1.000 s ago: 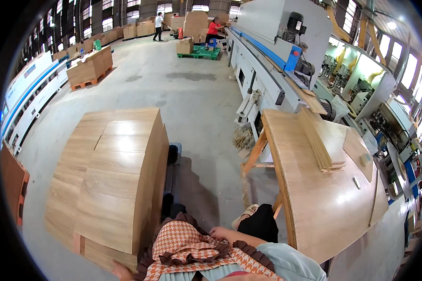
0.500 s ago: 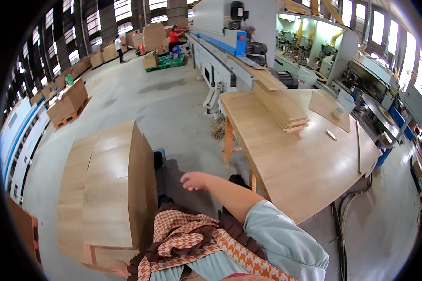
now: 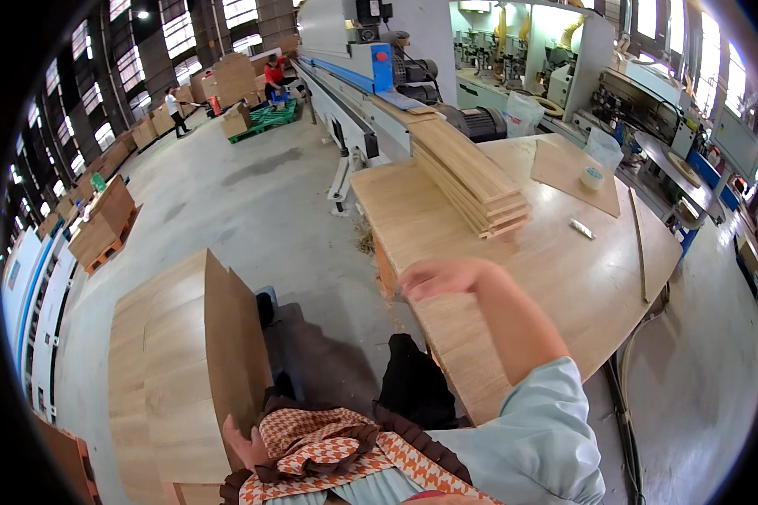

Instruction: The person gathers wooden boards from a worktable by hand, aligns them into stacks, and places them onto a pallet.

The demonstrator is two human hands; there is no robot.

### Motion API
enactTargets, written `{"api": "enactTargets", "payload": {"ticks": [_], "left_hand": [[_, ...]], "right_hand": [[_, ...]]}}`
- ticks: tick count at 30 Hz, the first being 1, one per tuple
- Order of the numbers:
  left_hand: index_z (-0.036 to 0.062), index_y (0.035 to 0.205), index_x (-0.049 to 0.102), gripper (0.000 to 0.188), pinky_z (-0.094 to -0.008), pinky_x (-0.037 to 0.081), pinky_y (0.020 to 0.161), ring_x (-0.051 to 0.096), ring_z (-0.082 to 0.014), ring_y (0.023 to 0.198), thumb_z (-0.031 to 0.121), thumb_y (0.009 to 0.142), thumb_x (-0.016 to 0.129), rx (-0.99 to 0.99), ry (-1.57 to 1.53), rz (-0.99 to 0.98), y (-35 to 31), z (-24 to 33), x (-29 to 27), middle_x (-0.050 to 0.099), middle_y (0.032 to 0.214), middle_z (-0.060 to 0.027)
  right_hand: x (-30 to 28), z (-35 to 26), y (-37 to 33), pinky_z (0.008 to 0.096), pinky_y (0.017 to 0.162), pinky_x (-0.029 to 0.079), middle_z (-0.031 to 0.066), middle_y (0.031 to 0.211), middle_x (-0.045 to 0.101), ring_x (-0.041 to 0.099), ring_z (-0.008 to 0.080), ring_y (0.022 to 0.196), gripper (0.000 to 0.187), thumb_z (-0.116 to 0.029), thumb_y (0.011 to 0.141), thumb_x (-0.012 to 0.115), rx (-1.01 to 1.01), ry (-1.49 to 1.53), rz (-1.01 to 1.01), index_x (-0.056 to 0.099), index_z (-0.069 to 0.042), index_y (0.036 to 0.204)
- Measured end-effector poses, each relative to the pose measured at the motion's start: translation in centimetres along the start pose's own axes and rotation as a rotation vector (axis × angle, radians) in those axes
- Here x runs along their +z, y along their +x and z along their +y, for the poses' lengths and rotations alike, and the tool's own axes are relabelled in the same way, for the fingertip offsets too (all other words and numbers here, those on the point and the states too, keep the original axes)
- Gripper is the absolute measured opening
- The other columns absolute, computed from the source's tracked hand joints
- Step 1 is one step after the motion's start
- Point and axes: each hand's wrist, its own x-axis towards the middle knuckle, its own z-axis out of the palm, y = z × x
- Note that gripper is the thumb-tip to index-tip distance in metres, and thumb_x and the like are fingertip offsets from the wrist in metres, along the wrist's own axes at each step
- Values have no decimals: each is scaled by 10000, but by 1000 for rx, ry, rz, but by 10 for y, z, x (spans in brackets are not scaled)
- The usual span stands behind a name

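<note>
My right hand [image 3: 440, 279] hovers by the left edge of a wooden table [image 3: 556, 290], fingers loosely bent and apart, with nothing in it. A stack of narrow wooden boards [image 3: 467, 172] lies beyond it on the tabletop. Low on the left, my left hand [image 3: 244, 442] is beside the brown upright side of a wide block of light wood panels [image 3: 173, 337]. Its fingers are spread and hold nothing; whether they touch that side I cannot tell.
On the table lie a thin brown sheet [image 3: 556, 172], a tape roll [image 3: 592, 178], a white tube [image 3: 581, 229] and a thin strip [image 3: 638, 244]. A long machine [image 3: 337, 76] runs past its far side. Cables [image 3: 623, 421] trail on the floor at right. Two people work far back.
My right hand has moved right, from above the floor to the table's edge. My left hand has left the panels' near end and come up along their side. The view has turned right.
</note>
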Motion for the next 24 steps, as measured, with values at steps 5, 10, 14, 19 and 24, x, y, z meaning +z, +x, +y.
{"api": "enactTargets", "payload": {"ticks": [5, 10, 14, 19, 24], "left_hand": [[26, 1252, 314, 570, -362, 341, 897, 388, -271, 1120, 22, 732, 545, 41, -408, -284, 66, 73, 68, 370, 1210, -146], [25, 1275, 269, 600, -368, 360, 894, 372, -263, 1154, 53, 747, 554, 291, -716, -500, 146, 205, 141, 347, 1252, -139], [26, 1319, 187, 668, -376, 324, 941, 340, -255, 1184, 86, 774, 568, 258, -1016, -824, 160, 320, 208, 309, 1286, -163], [9, 1336, 140, 690, -349, 281, 974, 313, -228, 1190, 218, 819, 546, -27, -1152, -1154, 154, 400, 256, 285, 1301, -149], [9, 1325, 182, 677, -314, 273, 971, 333, -192, 1146, 311, 829, 531, -229, -1264, -1267, 156, 432, 293, 300, 1272, -119]], "right_hand": [[-77, 38, -118, 328, 838, 395, 101, 1049, 565, 508, 210, 1015, 387, -303, 844, 489, -406, 619, 728, 488, -56, 1142], [-118, 105, -150, 396, 960, 262, 153, 1222, 443, 378, 252, 1157, 648, -481, 796, 501, 111, 620, 1653, 354, -73, 1278], [-137, 131, -130, 396, 932, 300, 190, 1267, 355, 340, 280, 1147, 794, -590, 714, 551, 199, 779, 1582, 350, -70, 1279], [-159, 114, -94, 325, 722, 403, 86, 1087, 482, 454, 188, 929, 650, -575, 742, 538, 332, 647, 1511, 486, -80, 1161], [-180, 107, -94, 312, 644, 420, 32, 924, 563, 502, 146, 821, 520, -506, 746, 565, 602, 384, 1105, 556, -92, 1061]]}}
